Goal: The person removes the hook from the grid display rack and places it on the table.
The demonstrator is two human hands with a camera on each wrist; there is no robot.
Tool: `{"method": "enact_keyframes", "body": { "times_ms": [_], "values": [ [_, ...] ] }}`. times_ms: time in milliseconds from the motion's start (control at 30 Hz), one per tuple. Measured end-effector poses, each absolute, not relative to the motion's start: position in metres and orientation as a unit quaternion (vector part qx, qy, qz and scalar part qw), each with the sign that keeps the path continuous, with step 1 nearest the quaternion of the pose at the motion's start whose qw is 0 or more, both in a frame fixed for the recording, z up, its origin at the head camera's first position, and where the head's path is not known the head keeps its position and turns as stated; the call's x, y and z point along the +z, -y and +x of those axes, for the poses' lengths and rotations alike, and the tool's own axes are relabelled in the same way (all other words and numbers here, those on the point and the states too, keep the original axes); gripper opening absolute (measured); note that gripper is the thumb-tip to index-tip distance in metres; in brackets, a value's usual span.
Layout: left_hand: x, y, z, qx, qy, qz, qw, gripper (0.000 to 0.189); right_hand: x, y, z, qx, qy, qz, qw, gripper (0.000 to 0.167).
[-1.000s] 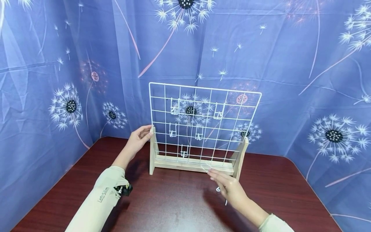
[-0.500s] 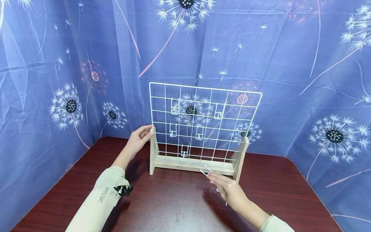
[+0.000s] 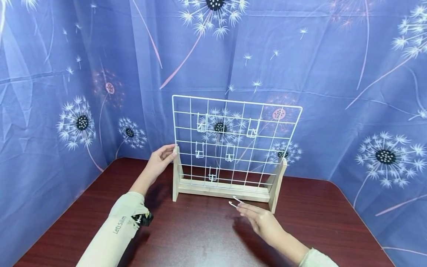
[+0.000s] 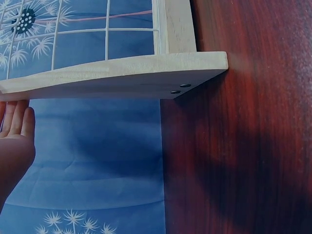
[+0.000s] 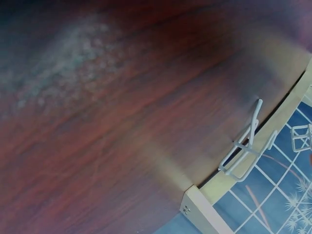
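Note:
A white wire grid panel stands in a pale wooden stand on a dark red table. My left hand holds the top of the stand's left upright, thumb at its near side. The left wrist view has this upright close up, the fingers reaching its edge. In front of the stand's right half, my right hand pinches a white wire hook, two prongs poking out past the fingertips. All of that hook shows in the right wrist view, which does not show the hand.
Several similar white hooks hang on the grid, among them an upper left hook, an upper right hook and a lowest hook. A blue curtain with dandelion prints surrounds the table.
The right hand has tilted and drawn slightly toward me, bringing the hook's prongs down and left. Its part under the hand has gone out of sight. The left hand and stand stay put.

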State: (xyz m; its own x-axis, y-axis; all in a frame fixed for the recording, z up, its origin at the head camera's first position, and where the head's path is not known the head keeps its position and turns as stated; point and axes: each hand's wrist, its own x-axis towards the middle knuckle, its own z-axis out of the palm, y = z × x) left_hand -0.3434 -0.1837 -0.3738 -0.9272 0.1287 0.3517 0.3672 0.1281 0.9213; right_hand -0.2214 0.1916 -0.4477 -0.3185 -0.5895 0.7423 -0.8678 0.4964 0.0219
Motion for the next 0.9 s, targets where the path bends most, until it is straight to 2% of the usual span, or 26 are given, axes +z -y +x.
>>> {"method": "enact_keyframes", "body": {
  "times_ms": [167, 300, 433, 700, 900],
  "values": [
    [-0.3753, 0.184, -0.3442, -0.639, 0.745, -0.168, 0.093, 0.046, -0.448, -0.1902, -0.2218, 0.181, 0.792, 0.469, 0.346, 0.026],
    [-0.3749, 0.1841, -0.3439, -0.636, 0.747, -0.169, 0.094, 0.045, -0.4489, -0.189, -0.2219, 0.165, 0.8, 0.474, 0.329, 0.02],
    [-0.3751, 0.1844, -0.3446, -0.637, 0.745, -0.172, 0.094, 0.046, -0.4509, -0.1884, -0.2223, 0.139, 0.81, 0.475, 0.316, 0.026],
    [-0.3743, 0.1844, -0.3444, -0.639, 0.745, -0.167, 0.092, 0.045, -0.4549, -0.1874, -0.2216, 0.102, 0.821, 0.476, 0.299, 0.02],
    [-0.3749, 0.1847, -0.3437, -0.632, 0.75, -0.168, 0.094, 0.047, -0.4539, -0.1859, -0.2193, 0.091, 0.824, 0.481, 0.286, 0.021]
  ]
}}
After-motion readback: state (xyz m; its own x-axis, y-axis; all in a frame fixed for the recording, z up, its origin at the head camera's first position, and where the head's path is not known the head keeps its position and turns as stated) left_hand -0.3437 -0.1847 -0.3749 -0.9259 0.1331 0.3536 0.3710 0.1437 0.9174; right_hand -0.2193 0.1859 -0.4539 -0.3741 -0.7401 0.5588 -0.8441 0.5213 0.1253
